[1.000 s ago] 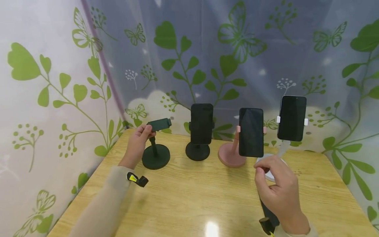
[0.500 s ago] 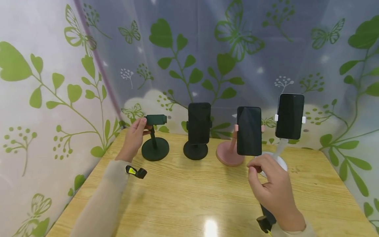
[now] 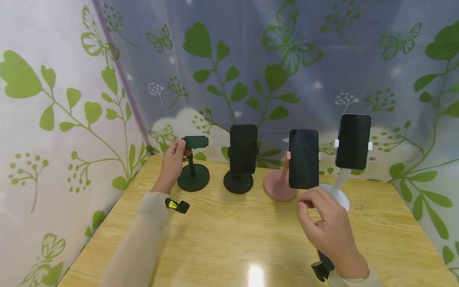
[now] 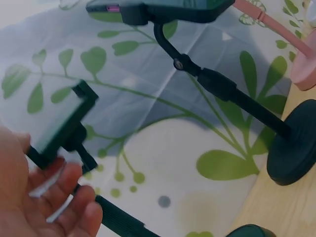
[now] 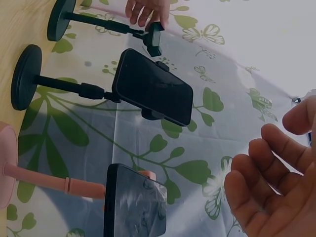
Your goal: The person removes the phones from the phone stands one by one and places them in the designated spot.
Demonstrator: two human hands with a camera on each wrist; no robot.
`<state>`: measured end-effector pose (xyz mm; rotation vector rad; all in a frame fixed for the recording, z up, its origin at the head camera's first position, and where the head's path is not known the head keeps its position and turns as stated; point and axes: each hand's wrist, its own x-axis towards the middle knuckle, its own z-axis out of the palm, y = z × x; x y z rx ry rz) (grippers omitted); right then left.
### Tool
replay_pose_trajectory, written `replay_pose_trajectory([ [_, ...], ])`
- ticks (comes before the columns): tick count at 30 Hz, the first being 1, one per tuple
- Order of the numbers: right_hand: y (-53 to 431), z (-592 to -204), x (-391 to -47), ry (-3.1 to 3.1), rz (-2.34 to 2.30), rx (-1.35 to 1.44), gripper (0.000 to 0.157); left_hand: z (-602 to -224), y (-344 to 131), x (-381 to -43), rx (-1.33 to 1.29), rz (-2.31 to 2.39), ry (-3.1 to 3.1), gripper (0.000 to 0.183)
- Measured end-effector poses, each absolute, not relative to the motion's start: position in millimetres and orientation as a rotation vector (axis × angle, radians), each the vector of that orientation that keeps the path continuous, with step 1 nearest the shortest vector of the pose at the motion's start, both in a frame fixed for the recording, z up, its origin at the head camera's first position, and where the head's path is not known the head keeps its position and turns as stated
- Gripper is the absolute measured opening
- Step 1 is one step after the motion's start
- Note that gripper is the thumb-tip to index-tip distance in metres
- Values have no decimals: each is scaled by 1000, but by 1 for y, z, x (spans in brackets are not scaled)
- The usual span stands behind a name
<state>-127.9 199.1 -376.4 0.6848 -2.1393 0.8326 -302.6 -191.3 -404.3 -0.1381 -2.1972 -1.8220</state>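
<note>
My left hand (image 3: 172, 163) pinches the left end of the clamp head on a dark green phone stand (image 3: 195, 142), thumb in front and fingers behind. This clamp lies level and holds no phone; its round base (image 3: 193, 177) rests on the table. In the left wrist view the clamp (image 4: 66, 126) shows beside the thumb, the fingers curling near its joint. My right hand (image 3: 328, 227) hovers at the front right with loosely curled fingers and holds nothing. Its fingertips overlap the white phone stand's base (image 3: 342, 199) in the head view.
A black stand (image 3: 238, 183) with a black phone (image 3: 243, 149) is right of the green one. Beyond it, a pink stand (image 3: 279, 186) carries another phone (image 3: 304, 161), and the white stand a third phone (image 3: 353, 141). A patterned curtain (image 3: 244, 59) hangs behind the wooden table (image 3: 215, 239).
The green stand has shifted back and slightly right with my left hand on it, and its clamp has turned from slanted to level. My right hand has drifted a little left.
</note>
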Motion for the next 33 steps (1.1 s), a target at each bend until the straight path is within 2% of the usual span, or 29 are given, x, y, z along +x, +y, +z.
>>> replay_pose_trajectory([
  [6, 202, -376, -129, -2156, 824, 636, 13, -401, -180, -275, -118, -1424, -2116, 41],
  [11, 202, -377, -131, -2143, 813, 662, 15, -386, -149, -234, -384, -1163, -2046, 29],
  [14, 202, -378, -133, -2130, 804, 668, 16, -378, -129, -215, -559, -1152, -2112, 28],
  [18, 204, -377, -133, -2146, 813, 640, 18, -375, -111, -198, -670, -1182, -2228, 30],
  [28, 207, -379, -134, -2184, 813, 619, 23, -381, -99, -201, -679, -1178, -2527, 32],
  [33, 208, -379, -135, -2189, 804, 618, 22, -393, -97, -216, -585, -1467, -2467, 43],
])
